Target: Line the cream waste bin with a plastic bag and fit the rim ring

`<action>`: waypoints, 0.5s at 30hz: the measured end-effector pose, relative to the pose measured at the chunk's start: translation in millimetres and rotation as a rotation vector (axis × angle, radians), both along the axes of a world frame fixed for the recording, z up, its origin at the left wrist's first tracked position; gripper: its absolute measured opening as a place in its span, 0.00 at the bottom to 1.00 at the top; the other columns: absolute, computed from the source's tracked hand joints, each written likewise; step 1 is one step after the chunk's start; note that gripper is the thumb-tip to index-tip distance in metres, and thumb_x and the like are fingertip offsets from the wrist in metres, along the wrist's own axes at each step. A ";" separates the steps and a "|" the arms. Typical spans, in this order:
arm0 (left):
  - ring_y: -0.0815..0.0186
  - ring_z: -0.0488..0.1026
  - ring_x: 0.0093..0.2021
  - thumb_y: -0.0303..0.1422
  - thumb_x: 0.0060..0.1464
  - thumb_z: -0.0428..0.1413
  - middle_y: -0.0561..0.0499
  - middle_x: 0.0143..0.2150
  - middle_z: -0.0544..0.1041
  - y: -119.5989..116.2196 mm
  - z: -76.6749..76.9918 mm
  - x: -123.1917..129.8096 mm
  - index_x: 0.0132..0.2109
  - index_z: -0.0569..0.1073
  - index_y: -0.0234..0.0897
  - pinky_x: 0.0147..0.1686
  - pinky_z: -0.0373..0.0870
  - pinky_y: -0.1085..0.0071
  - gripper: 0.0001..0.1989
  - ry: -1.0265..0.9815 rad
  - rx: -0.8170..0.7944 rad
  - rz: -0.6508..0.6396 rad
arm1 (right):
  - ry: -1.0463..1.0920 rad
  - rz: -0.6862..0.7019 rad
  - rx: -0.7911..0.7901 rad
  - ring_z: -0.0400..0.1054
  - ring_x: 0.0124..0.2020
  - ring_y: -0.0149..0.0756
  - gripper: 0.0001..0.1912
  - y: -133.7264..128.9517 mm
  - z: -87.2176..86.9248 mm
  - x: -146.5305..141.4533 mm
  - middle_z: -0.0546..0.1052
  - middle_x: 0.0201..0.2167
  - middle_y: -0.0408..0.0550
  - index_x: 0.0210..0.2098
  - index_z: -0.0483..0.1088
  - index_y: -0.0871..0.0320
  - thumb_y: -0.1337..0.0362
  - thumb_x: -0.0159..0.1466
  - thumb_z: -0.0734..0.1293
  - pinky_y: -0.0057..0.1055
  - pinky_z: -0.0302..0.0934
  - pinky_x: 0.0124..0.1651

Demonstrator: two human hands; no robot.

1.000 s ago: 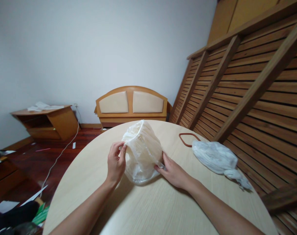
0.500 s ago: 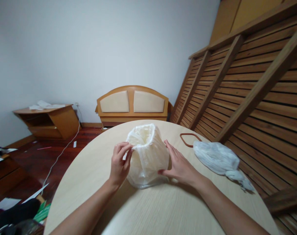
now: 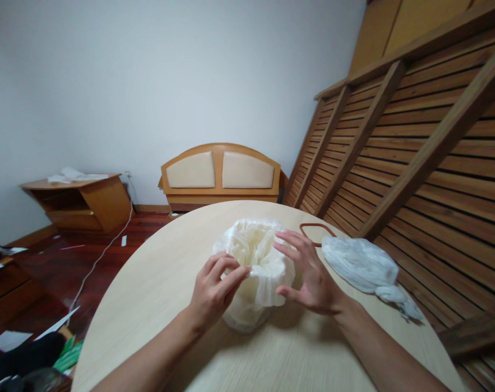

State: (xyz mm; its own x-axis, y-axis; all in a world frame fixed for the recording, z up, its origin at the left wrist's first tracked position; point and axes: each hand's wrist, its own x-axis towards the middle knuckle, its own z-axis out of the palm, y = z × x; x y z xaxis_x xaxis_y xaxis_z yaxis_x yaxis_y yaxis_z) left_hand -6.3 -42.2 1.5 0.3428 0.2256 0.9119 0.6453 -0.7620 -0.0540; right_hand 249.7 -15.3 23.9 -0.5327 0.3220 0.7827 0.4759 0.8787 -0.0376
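On the round table stands a pale bin lined with a translucent white plastic bag, whose edge is folded outward over the rim. The bin's mouth tilts toward me. At the near left of that rim, my left hand pinches the bag's edge between thumb and fingers. My right hand is spread beside the right side of the bag, its fingertips close to the rim. Whether those fingertips touch the plastic I cannot tell.
A brown ring-shaped band and a knotted white plastic bag lie at the right of the round table. Wooden slatted panels lean along the right side. A headboard stands behind the table.
The bag's edge has been folded further down outside the bin, and its mouth has tipped toward me and opened wider. My left hand has moved right along the rim; my right hand has risen slightly.
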 end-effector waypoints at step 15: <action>0.61 0.72 0.43 0.30 0.59 0.59 0.46 0.43 0.74 -6.3 0.0 3.0 0.50 0.72 0.39 0.43 0.73 0.64 0.12 -0.102 -0.097 0.023 | -0.200 0.012 0.231 0.73 0.50 0.39 0.06 -4.8 -16.9 -20.7 0.81 0.30 0.41 0.39 0.76 0.53 0.65 0.70 0.65 0.41 0.56 0.60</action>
State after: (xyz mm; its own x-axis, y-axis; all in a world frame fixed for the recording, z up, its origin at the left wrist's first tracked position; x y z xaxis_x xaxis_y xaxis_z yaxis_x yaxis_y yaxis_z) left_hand -3.3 -48.5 1.5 0.2434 0.3213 0.9151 0.6612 -0.7453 0.0858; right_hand 229.0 -20.1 7.0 -0.6860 0.1404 0.7139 0.4432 0.8588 0.2570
